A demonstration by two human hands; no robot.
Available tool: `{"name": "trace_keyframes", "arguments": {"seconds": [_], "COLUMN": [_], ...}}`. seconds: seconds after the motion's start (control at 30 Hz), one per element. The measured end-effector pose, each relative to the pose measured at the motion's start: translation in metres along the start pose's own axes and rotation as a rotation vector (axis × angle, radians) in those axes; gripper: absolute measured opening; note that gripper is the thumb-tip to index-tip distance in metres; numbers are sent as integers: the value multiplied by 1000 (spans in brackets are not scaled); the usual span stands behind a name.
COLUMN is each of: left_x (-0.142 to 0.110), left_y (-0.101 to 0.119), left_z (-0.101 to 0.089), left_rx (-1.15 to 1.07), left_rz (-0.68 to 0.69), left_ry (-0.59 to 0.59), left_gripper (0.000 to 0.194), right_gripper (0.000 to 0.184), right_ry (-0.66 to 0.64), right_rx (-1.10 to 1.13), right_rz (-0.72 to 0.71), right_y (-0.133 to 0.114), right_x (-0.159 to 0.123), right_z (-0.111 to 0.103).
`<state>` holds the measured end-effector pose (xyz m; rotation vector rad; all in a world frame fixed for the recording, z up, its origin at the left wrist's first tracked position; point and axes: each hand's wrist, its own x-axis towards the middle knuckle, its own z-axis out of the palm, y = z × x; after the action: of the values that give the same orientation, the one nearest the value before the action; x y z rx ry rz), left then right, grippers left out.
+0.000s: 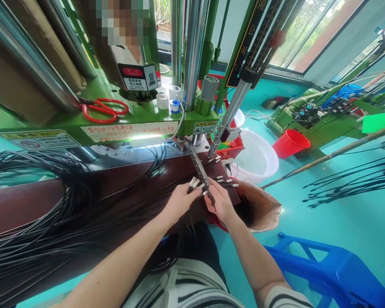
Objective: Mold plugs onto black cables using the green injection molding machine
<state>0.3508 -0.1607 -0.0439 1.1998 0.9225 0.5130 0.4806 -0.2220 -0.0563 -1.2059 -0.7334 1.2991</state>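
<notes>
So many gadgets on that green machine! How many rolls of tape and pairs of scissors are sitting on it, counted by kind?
White rolls of tape: 2
Blue-rimmed roll of tape: 1
Red-handled scissors: 1
Total: 4

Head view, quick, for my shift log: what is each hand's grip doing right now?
Left hand: closed, pinching metal-tipped black cables.
Right hand: closed on the lower end of a metal cable-holding bar.
</notes>
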Motion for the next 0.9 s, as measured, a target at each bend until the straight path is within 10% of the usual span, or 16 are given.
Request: {"name": "trace_keyframes", "arguments": {"seconds": [0.3, 0.53, 0.9], "left_x": [-2, 3, 5], "left_y": [-4, -1, -4], "left_z": [-8, -14, -15], "left_rx": [-7, -140, 31], "left_rz": [31, 112, 143], "left_ry": [11, 213, 220], "left_gripper": [28, 26, 26], "right_gripper": [52, 51, 54], "right_ry": [-33, -6, -40], "right_rx": [-273, -120, -112], "right_rz": [-63, 11, 12], "right_y": [-1, -3, -5], "right_x": [-3, -3, -3], "right_z": [6, 4, 3]}}
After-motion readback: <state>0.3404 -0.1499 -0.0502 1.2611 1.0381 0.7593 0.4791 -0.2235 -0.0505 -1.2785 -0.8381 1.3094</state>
